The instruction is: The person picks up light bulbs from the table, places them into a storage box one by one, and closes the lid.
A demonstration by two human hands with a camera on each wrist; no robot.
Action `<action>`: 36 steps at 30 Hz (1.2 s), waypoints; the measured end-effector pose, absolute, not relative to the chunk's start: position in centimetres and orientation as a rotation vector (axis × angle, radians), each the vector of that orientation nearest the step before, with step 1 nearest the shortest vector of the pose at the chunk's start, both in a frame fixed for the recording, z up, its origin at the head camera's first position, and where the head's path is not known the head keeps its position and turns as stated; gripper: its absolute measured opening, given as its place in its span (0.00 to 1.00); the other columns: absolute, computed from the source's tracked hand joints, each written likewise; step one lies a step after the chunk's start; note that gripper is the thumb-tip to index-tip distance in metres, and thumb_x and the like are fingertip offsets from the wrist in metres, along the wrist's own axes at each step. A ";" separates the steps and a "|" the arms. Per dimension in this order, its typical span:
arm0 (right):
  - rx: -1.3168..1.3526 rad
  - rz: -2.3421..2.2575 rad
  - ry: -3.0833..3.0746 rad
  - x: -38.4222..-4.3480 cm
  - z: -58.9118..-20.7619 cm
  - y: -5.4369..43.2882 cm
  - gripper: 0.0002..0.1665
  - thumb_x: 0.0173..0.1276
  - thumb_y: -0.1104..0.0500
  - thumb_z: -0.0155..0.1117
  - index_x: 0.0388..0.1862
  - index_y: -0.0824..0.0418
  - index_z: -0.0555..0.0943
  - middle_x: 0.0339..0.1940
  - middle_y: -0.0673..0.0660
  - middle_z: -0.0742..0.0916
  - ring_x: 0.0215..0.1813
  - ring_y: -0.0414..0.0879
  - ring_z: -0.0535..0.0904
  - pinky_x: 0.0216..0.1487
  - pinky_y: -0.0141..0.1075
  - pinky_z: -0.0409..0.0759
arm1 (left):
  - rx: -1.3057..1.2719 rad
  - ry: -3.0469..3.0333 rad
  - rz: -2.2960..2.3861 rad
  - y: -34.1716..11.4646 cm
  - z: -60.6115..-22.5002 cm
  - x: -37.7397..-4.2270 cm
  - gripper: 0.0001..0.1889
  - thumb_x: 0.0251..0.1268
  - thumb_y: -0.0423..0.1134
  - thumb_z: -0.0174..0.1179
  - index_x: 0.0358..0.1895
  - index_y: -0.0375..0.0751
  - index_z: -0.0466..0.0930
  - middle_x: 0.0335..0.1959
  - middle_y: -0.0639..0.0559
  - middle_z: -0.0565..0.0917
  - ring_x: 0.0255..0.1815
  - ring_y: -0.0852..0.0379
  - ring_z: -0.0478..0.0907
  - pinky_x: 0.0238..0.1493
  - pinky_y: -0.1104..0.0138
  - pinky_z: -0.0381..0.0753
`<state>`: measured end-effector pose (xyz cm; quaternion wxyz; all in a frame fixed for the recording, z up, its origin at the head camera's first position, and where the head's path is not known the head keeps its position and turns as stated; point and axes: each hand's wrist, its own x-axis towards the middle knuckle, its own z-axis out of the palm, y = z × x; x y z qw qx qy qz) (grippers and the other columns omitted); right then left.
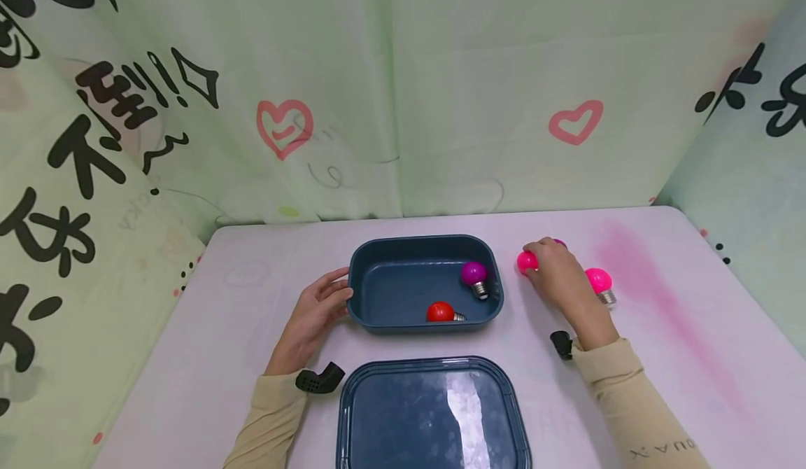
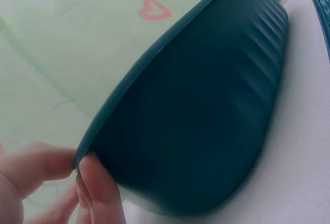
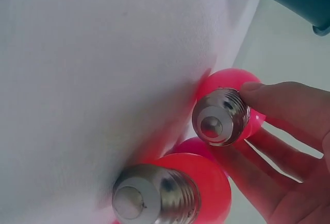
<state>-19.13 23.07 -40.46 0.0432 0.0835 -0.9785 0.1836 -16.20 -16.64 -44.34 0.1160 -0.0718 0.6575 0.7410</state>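
Observation:
My left hand (image 1: 317, 315) pinches the left rim of a dark blue plastic box (image 1: 403, 327). Thumb and fingers meet at that rim in the left wrist view, where the box's side wall (image 2: 196, 110) fills the middle. Inside the box lie a purple light bulb (image 1: 474, 274) and a red light bulb (image 1: 440, 311). To the right of the box, my right hand (image 1: 557, 276) holds a pink light bulb (image 1: 526, 262), its thumb at the metal screw base (image 3: 221, 117). Beside that hand lies another pink bulb (image 1: 598, 280); a purple bulb (image 1: 560, 243) is mostly hidden behind the hand.
A dark blue lid (image 1: 428, 413) lies on the white table (image 1: 252, 315) in front of the box. Pale green curtains (image 1: 478, 105) with hearts and black writing enclose the back and sides. Each wrist wears a small black camera, like the left one (image 1: 320, 379).

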 end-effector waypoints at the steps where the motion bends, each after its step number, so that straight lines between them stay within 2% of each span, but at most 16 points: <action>1: 0.254 0.570 -2.997 -19.1 -40.5 23.0 0.25 0.60 0.71 0.70 0.56 0.78 0.78 0.53 0.76 0.80 0.56 0.70 0.77 0.56 0.59 0.77 | -0.213 1.925 2.172 -16.7 -44.4 -16.1 0.25 0.70 0.34 0.61 0.69 0.44 0.71 0.59 0.44 0.76 0.46 0.58 0.79 0.45 0.69 0.80; 17: 0.345 0.624 -2.976 -18.3 -40.2 21.9 0.26 0.59 0.70 0.72 0.56 0.78 0.78 0.53 0.76 0.81 0.56 0.70 0.77 0.57 0.60 0.77 | -0.232 1.934 2.142 -17.3 -45.2 -14.8 0.26 0.70 0.36 0.62 0.69 0.45 0.70 0.61 0.45 0.75 0.47 0.58 0.78 0.46 0.69 0.79; 27: 0.412 0.719 -2.830 -17.5 -37.4 20.5 0.25 0.58 0.73 0.70 0.56 0.77 0.78 0.53 0.74 0.80 0.51 0.68 0.79 0.48 0.58 0.81 | -0.218 1.936 2.139 -17.1 -44.8 -15.2 0.25 0.69 0.37 0.62 0.69 0.48 0.71 0.59 0.45 0.76 0.48 0.57 0.77 0.46 0.69 0.79; 36: 0.498 0.815 -2.771 -17.6 -35.3 18.9 0.26 0.59 0.74 0.70 0.58 0.74 0.78 0.55 0.71 0.79 0.56 0.65 0.77 0.47 0.56 0.82 | -0.185 1.927 2.156 -17.1 -44.2 -16.5 0.25 0.69 0.37 0.63 0.68 0.49 0.72 0.55 0.49 0.77 0.47 0.57 0.76 0.45 0.69 0.79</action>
